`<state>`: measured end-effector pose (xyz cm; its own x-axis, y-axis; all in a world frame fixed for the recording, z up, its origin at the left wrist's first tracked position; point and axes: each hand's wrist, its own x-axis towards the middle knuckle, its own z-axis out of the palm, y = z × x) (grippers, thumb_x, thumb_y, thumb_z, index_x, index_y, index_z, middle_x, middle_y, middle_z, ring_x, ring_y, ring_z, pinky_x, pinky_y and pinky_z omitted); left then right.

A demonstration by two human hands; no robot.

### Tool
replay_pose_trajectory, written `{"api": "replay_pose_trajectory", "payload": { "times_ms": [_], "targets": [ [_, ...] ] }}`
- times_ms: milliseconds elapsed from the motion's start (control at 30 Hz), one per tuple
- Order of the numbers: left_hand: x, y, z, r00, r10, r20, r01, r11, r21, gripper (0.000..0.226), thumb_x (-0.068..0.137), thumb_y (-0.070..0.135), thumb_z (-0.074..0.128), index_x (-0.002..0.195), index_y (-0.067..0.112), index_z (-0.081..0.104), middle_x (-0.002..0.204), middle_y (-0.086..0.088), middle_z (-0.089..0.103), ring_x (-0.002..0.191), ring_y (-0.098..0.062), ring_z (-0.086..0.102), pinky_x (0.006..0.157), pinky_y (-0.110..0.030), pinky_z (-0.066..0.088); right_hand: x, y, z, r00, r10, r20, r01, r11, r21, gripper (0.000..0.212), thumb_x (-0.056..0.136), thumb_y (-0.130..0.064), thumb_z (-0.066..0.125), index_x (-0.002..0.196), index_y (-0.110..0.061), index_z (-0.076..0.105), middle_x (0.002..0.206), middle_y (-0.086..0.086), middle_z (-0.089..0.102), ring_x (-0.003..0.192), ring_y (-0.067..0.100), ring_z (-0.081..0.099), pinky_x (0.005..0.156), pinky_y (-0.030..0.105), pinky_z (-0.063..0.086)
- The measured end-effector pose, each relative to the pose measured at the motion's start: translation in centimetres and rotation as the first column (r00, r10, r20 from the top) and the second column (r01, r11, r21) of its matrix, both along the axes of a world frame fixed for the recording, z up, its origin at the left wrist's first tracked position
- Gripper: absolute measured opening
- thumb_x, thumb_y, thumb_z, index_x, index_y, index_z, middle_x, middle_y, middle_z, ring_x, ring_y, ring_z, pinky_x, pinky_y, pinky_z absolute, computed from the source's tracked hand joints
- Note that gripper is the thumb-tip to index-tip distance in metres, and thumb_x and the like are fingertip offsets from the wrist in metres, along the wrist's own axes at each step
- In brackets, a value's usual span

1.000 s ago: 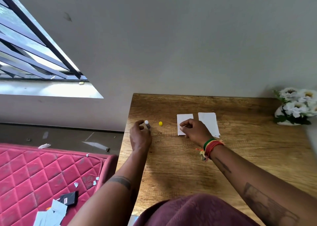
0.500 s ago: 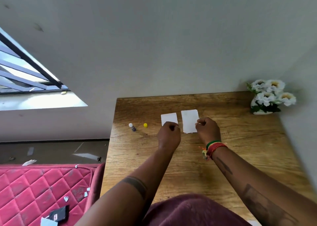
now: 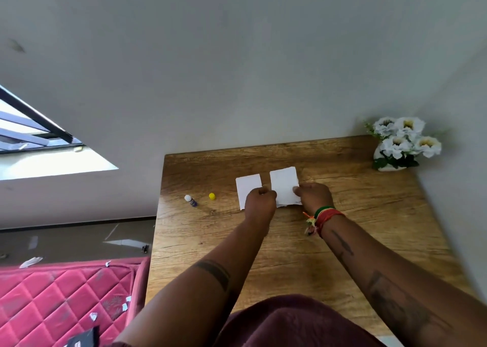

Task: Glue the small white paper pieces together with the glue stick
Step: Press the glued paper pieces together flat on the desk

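Two small white paper pieces lie side by side at the far middle of the wooden table (image 3: 369, 241). My left hand (image 3: 261, 205) has its fingers curled on the lower right corner of the left paper piece (image 3: 247, 186); its thumb reaches the edge of the other piece. My right hand (image 3: 315, 197) pinches the right edge of the right paper piece (image 3: 283, 184), whose near edge looks slightly lifted. The glue stick (image 3: 191, 201), uncapped, lies to the left near the table's left edge. Its yellow cap (image 3: 212, 196) sits apart beside it.
A white vase of white flowers (image 3: 403, 143) stands at the table's far right corner against the wall. A red quilted mattress (image 3: 60, 299) with paper scraps and a black object lies on the floor to the left. The wall runs along the table's far and right edges.
My left hand let go of the glue stick and moved right to the left paper piece. My right hand shifted from the left piece to the right piece's edge. The camera view panned.
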<state>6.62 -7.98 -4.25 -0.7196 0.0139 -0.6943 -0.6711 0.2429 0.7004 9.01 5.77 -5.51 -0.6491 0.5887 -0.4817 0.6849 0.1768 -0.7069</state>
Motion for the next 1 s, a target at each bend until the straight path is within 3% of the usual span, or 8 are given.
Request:
{"api": "replay_pose_trajectory", "payload": {
  "times_ms": [133, 267, 433, 567, 633, 800, 900, 1000],
  "targets": [
    [-0.3, -0.4, -0.2, 0.999, 0.047, -0.003, -0.047, 0.996, 0.074, 0.022, 0.093, 0.023, 0.066, 0.109, 0.013, 0.076, 0.113, -0.012, 0.076, 0.098, -0.023, 0.069, 0.084, -0.037, 0.059, -0.2, -1.0, 0.3, 0.998, -0.012, -0.056, 0.010, 0.999, -0.041, 0.021, 0.092, -0.015, 0.068, 0.107, -0.004, 0.076, 0.112, 0.014, 0.074, 0.092, 0.027, 0.067, 0.078, 0.028, 0.048],
    [-1.2, -2.2, 0.5, 0.975, 0.129, -0.179, -0.150, 0.983, -0.109, 0.024, 0.102, 0.029, 0.062, 0.120, 0.017, 0.071, 0.108, 0.000, 0.070, 0.100, -0.021, 0.068, 0.090, -0.039, 0.060, -0.6, -2.4, 0.8, 0.987, -0.042, -0.153, 0.012, 0.981, -0.194, 0.016, 0.093, -0.017, 0.068, 0.105, -0.009, 0.075, 0.105, 0.010, 0.075, 0.084, 0.020, 0.068, 0.063, 0.023, 0.048],
    [-2.4, -6.1, -0.3, 0.969, 0.169, -0.180, -0.186, 0.979, -0.086, 0.023, 0.098, 0.027, 0.070, 0.119, 0.021, 0.072, 0.108, 0.002, 0.074, 0.099, -0.018, 0.070, 0.091, -0.044, 0.062, -1.5, -4.8, 0.9, 0.979, 0.051, -0.200, -0.098, 0.967, -0.233, 0.013, 0.093, -0.014, 0.069, 0.103, -0.009, 0.074, 0.105, 0.010, 0.075, 0.094, 0.026, 0.070, 0.078, 0.031, 0.054],
    [-3.0, -7.9, -1.2, 0.972, 0.085, -0.219, -0.129, 0.972, -0.196, 0.019, 0.095, 0.023, 0.073, 0.115, 0.024, 0.073, 0.108, 0.002, 0.076, 0.099, -0.018, 0.072, 0.088, -0.047, 0.064, -2.4, -6.9, 0.2, 0.984, 0.096, -0.149, -0.114, 0.987, -0.117, 0.025, 0.087, -0.017, 0.075, 0.111, -0.015, 0.068, 0.107, 0.001, 0.073, 0.094, 0.020, 0.068, 0.083, 0.037, 0.057],
    [-3.1, -8.3, -1.4, 0.971, 0.036, -0.234, -0.094, 0.967, -0.239, 0.020, 0.094, 0.020, 0.073, 0.113, 0.024, 0.072, 0.106, 0.002, 0.075, 0.100, -0.018, 0.071, 0.089, -0.047, 0.063, -2.6, -7.5, 0.3, 0.981, 0.155, -0.115, -0.157, 0.987, -0.015, 0.036, 0.087, -0.018, 0.076, 0.120, -0.020, 0.062, 0.104, -0.003, 0.068, 0.093, 0.017, 0.064, 0.079, 0.032, 0.052],
    [-2.9, -8.6, -1.8, 0.947, -0.166, -0.276, 0.060, 0.933, -0.355, 0.026, 0.094, 0.017, 0.070, 0.119, 0.023, 0.068, 0.084, 0.015, 0.066, 0.093, -0.018, 0.069, 0.084, -0.039, 0.059, -2.7, -8.0, -0.4, 0.938, 0.341, -0.069, -0.327, 0.932, 0.155, 0.052, 0.089, -0.017, 0.072, 0.137, -0.026, 0.055, 0.123, 0.005, 0.069, 0.107, 0.024, 0.066, 0.087, 0.035, 0.055],
    [-2.5, -8.8, -2.3, 0.912, -0.273, -0.306, 0.129, 0.899, -0.418, 0.032, 0.095, 0.017, 0.068, 0.126, 0.026, 0.067, 0.096, 0.005, 0.074, 0.095, -0.020, 0.070, 0.084, -0.036, 0.058, -2.6, -8.0, -1.2, 0.909, 0.416, -0.006, -0.404, 0.886, 0.226, 0.056, 0.091, -0.020, 0.071, 0.143, -0.031, 0.052, 0.133, 0.010, 0.062, 0.118, 0.029, 0.062, 0.098, 0.039, 0.053],
    [-2.4, -8.9, -2.5, 0.872, -0.354, -0.338, 0.173, 0.869, -0.463, 0.036, 0.098, 0.015, 0.065, 0.132, 0.025, 0.066, 0.106, -0.003, 0.076, 0.091, -0.018, 0.067, 0.084, -0.034, 0.056, -2.4, -8.0, -1.8, 0.882, 0.468, 0.063, -0.467, 0.845, 0.262, 0.054, 0.096, -0.024, 0.064, 0.147, -0.036, 0.048, 0.137, 0.013, 0.050, 0.116, 0.030, 0.060, 0.097, 0.035, 0.050]
  ]
}}
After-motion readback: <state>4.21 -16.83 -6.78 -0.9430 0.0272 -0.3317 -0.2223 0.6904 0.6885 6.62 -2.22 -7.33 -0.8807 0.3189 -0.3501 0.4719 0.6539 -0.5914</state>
